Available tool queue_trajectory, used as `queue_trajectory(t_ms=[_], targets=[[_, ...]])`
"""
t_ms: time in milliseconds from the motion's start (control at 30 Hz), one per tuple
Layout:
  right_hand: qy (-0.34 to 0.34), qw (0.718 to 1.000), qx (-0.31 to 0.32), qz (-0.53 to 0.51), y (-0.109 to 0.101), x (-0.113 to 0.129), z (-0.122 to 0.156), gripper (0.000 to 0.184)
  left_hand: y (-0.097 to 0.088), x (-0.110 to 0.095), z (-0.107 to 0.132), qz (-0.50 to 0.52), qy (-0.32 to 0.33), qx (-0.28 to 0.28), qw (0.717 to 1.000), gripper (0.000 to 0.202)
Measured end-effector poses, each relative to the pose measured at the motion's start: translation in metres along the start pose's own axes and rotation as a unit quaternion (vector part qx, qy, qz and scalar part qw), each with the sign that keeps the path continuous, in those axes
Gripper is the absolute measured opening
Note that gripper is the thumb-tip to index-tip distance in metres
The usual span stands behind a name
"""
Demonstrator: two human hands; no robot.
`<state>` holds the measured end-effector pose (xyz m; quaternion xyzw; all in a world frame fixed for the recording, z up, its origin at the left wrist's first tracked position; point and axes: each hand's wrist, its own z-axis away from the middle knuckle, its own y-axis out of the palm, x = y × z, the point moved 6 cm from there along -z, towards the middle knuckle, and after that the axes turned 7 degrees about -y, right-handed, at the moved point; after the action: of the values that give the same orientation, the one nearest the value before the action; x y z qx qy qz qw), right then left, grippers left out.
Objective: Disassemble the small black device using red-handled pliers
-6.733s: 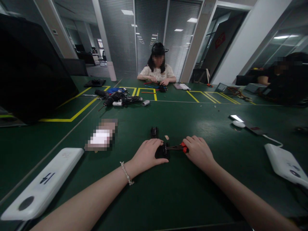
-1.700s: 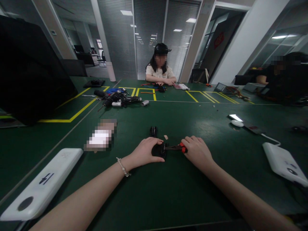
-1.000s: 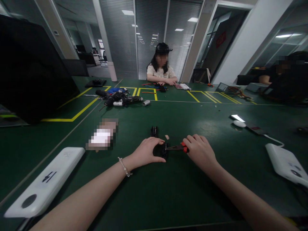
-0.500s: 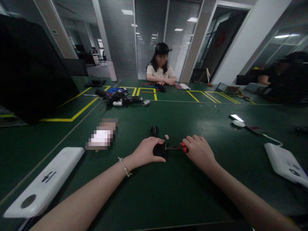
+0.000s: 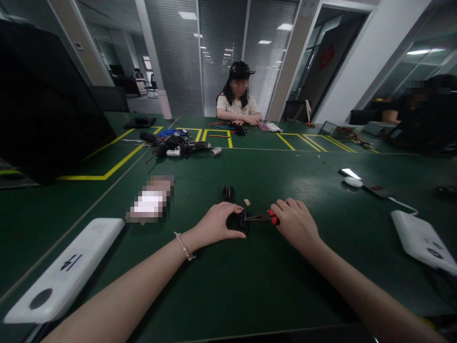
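Note:
My left hand point(image 5: 218, 222) is curled round a small black part point(image 5: 234, 222), thumb on the near side and fingers on the far side, holding it against the green table. My right hand point(image 5: 295, 221) grips red-handled pliers point(image 5: 262, 217), their thin jaws pointing left and meeting the right edge of the black part. What the jaw tips bite on is too small to make out. Just beyond my left fingers stands a short black cylindrical piece point(image 5: 228, 193). A small pale scrap point(image 5: 246, 202) lies beside it.
White power banks lie at left point(image 5: 64, 271) and right point(image 5: 423, 240). A blurred-out phone-like object point(image 5: 152, 199) rests left of my hands. Farther off is a pile of black tools and cables point(image 5: 178, 145). A person point(image 5: 239, 97) sits across the table point(image 5: 264, 286); a dark screen point(image 5: 46, 105) stands left.
Both hands keep their grips with hardly any movement. The whole view has shifted very slightly.

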<state>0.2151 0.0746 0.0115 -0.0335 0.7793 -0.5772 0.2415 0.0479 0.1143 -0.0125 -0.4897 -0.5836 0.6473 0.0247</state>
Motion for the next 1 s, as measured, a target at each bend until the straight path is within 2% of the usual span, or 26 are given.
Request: queue_trajectory(t_ms=[333,700,1000], targets=[[0.012,0.998,0.046,-0.034,0.0072,-0.0030,-0.0017,0.022,-0.0002,-0.0014,-0.0005,0.006,-0.005,0.004,1.000,0.058],[0.009,0.999,0.029,-0.011,-0.0011,-0.0004,-0.0013,0.022,0.0017,0.0014,-0.0007,-0.007,-0.007,0.003,1.000,0.059],[0.009,0.999,0.027,-0.025,0.0039,-0.0025,-0.0009,0.022,0.0001,-0.0009,0.0001,-0.001,-0.003,0.002,1.000,0.059]])
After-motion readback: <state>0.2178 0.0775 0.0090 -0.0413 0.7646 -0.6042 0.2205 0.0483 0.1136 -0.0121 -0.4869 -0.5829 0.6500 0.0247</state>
